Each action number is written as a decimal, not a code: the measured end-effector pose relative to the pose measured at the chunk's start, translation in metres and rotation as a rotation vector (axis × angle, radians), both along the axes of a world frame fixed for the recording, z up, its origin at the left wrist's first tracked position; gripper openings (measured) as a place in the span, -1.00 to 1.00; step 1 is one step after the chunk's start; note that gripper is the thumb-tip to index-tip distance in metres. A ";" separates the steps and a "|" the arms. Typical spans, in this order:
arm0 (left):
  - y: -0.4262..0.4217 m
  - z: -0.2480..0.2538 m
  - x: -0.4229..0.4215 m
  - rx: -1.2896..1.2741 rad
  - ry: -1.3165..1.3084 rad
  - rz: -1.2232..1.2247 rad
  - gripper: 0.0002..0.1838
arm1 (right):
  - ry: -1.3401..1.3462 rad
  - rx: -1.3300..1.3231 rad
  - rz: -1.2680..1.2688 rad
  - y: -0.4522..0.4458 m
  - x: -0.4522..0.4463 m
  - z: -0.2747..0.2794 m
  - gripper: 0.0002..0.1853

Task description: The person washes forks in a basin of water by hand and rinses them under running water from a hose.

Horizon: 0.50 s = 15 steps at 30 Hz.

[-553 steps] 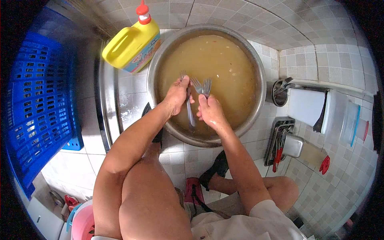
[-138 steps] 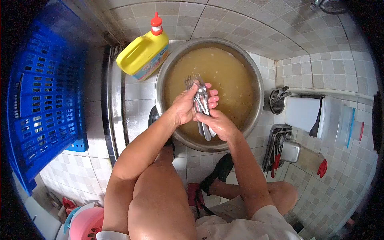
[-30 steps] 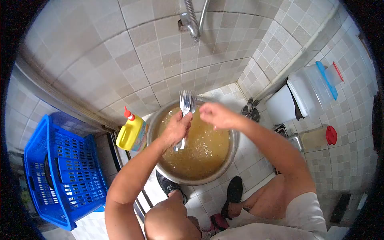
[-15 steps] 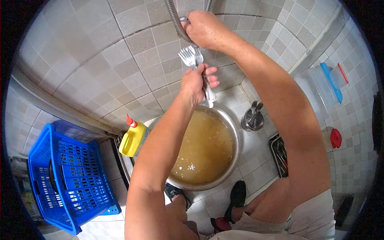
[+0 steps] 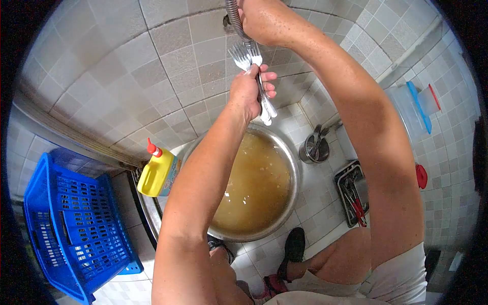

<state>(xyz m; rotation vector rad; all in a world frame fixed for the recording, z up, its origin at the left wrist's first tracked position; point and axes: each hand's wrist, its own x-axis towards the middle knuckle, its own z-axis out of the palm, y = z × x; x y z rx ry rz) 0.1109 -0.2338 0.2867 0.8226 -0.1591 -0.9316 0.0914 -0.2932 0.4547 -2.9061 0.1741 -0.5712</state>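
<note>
Legs (image 5: 345, 249) are seen bent beneath the reaching arms (image 5: 185, 203), with a dark shoe (image 5: 295, 246) planted on the tiled floor (image 5: 316, 195). Beyond it a wide metal basin (image 5: 295, 188) is set, and cloudy brownish liquid (image 5: 259, 193) is held in it. To its left a blue basket (image 5: 94, 223) is placed, and a yellow pump bottle (image 5: 155, 175) is stood near the rim. On the right a dark tray (image 5: 340, 195) is laid with utensils, and a metal cup (image 5: 311, 156) with cutlery in it is stood beside the basin.

Farther out, forks (image 5: 243, 57) are gripped by the left hand (image 5: 245, 94), which is closed around their handles; the tines are pointed upward and the handle ends are left jutting out below, seen close above the far rim. By the tiled wall (image 5: 198, 66), the right hand (image 5: 264, 23) is raised at a ribbed hose (image 5: 234, 15), but its fingers are largely hidden, and whether the hose is grasped cannot be told.

A slip is judged the likeliest trouble: smooth metal handles are bunched loosely, and one fork could be let drop if the grip were eased. Once fallen into the liquid, it would be hard to find. Forks could also be knocked against the hose, as the tines are held so near it.
</note>
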 end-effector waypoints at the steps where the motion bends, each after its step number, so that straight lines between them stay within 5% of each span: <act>1: 0.001 -0.002 0.000 0.002 -0.015 -0.013 -0.69 | -0.023 0.001 0.006 0.000 -0.001 0.001 -0.83; 15: 0.015 -0.004 -0.003 0.084 -0.084 -0.157 -0.67 | -0.065 -0.123 0.100 -0.009 0.001 -0.002 -0.82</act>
